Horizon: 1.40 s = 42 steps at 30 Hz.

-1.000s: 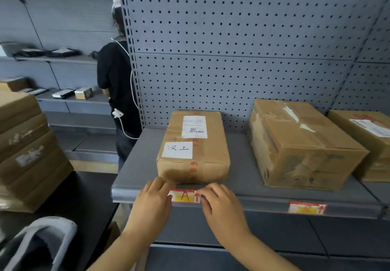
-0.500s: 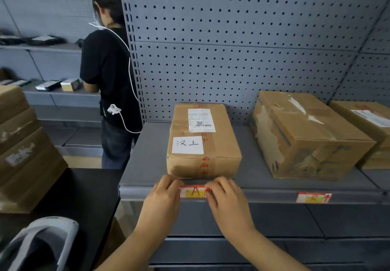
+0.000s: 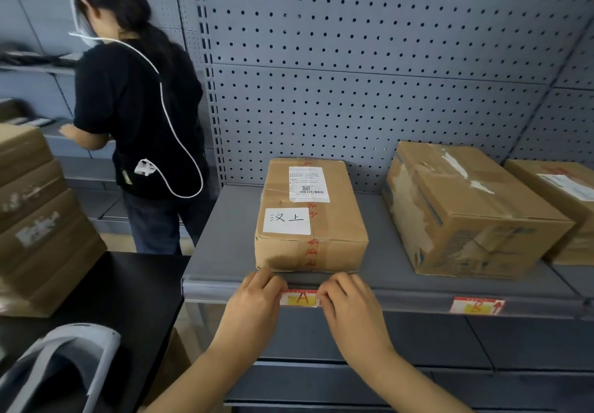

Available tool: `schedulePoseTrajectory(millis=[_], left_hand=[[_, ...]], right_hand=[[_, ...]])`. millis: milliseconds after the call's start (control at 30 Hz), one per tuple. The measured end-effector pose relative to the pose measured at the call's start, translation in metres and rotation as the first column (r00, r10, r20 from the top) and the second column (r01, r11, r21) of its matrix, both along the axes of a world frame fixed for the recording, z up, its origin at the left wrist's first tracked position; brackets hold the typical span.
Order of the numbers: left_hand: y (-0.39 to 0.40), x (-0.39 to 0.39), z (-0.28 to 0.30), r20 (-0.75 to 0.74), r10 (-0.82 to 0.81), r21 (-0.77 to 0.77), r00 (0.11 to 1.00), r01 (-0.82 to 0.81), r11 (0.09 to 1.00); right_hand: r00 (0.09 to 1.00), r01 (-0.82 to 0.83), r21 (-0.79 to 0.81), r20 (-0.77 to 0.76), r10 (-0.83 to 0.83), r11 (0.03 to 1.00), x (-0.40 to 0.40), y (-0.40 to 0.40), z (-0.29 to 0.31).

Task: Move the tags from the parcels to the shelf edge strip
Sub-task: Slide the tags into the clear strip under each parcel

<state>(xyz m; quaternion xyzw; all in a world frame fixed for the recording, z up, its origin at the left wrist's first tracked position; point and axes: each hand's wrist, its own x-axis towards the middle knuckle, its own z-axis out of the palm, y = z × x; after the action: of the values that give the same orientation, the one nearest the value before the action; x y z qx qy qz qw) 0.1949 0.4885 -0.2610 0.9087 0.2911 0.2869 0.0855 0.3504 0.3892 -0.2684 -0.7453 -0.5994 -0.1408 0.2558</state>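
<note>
Hands at the shelf front: left hand point(image 3: 254, 303) and right hand point(image 3: 350, 308) pinched on either end of a small red-and-yellow paper tag marked "A" point(image 3: 300, 297), pressed flat against the grey shelf edge strip point(image 3: 401, 298). Fingers point(image 3: 273, 285) narrow on both sides, curled onto the tag ends, thumbs hidden beneath. Tag directly below the brown taped cardboard parcel with the white handwritten label point(image 3: 310, 219), just in front of its near face.

Step in hand, by the look of it: seating this tag into the strip. Whether fully slotted or only held against it cannot be told. Next move likely calls for a light slide along the tag to press it home, then release of both ends without dragging it sideways or peeling a corner.

Further right, a second red-and-yellow tag point(image 3: 477, 305) already on the strip below the larger worn brown cardboard box point(image 3: 466, 213); a third brown box with a white shipping label point(image 3: 562, 200) at the far right, no tag visible beneath it.

Against the frame half a second back: same pinch, same spot on the strip, hands a touch closer together; view nearer and shifted, another person in a black shirt point(image 3: 135, 107) larger at left beside the black worktop point(image 3: 128, 290).
</note>
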Motion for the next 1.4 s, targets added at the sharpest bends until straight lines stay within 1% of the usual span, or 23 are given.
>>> schedulePoseTrajectory(millis=[467, 633, 733, 933, 967, 1033, 1100, 1167, 1267, 1333, 1400], left_hand=[[-0.004, 0.009, 0.001, -0.032, -0.037, -0.087, 0.999, 0.034, 0.996], [-0.007, 0.007, 0.002, -0.033, -0.062, -0.097, 0.998, 0.059, 0.994], [-0.007, 0.006, 0.003, -0.076, -0.058, -0.106, 0.995, 0.049, 0.993], [-0.007, 0.003, 0.012, -0.197, -0.053, -0.062, 0.979, 0.042, 0.997], [-0.008, 0.002, 0.016, -0.223, -0.039, -0.021, 0.974, 0.035, 0.999], [-0.011, 0.002, 0.021, -0.29, -0.056, -0.023, 0.955, 0.052, 0.998], [-0.008, 0.0, 0.017, -0.264, -0.071, -0.009, 0.962, 0.071, 0.997], [-0.008, -0.002, 0.016, -0.258, -0.07, 0.01, 0.964, 0.076, 0.997], [-0.009, -0.006, 0.022, -0.238, -0.084, 0.0, 0.968, 0.087, 0.996], [-0.014, -0.005, 0.032, -0.244, -0.06, 0.018, 0.968, 0.066, 0.998], [-0.019, -0.002, 0.042, -0.258, -0.022, 0.05, 0.966, 0.036, 0.998]], right_hand=[[0.998, 0.068, -0.123, 0.005, -0.068, 0.99, 0.004, -0.005, 0.007], [0.997, 0.07, -0.137, -0.026, -0.075, 0.988, 0.003, -0.007, 0.009], [0.996, 0.084, -0.156, -0.023, -0.089, 0.984, 0.002, -0.006, 0.008], [0.993, 0.094, -0.224, 0.095, -0.074, 0.97, -0.004, -0.007, 0.013], [0.991, 0.107, -0.239, 0.105, -0.084, 0.965, -0.006, -0.007, 0.015], [0.984, 0.155, -0.277, 0.134, -0.122, 0.948, -0.011, -0.007, 0.019], [0.976, 0.194, -0.284, 0.151, -0.156, 0.939, -0.016, -0.007, 0.022], [0.976, 0.203, -0.257, 0.135, -0.173, 0.945, -0.017, -0.01, 0.025], [0.981, 0.196, -0.191, 0.047, -0.191, 0.962, -0.018, -0.019, 0.034], [0.983, 0.171, -0.171, -0.035, -0.179, 0.97, -0.018, -0.028, 0.044], [0.984, 0.153, -0.165, -0.061, -0.165, 0.974, -0.015, -0.036, 0.055]])
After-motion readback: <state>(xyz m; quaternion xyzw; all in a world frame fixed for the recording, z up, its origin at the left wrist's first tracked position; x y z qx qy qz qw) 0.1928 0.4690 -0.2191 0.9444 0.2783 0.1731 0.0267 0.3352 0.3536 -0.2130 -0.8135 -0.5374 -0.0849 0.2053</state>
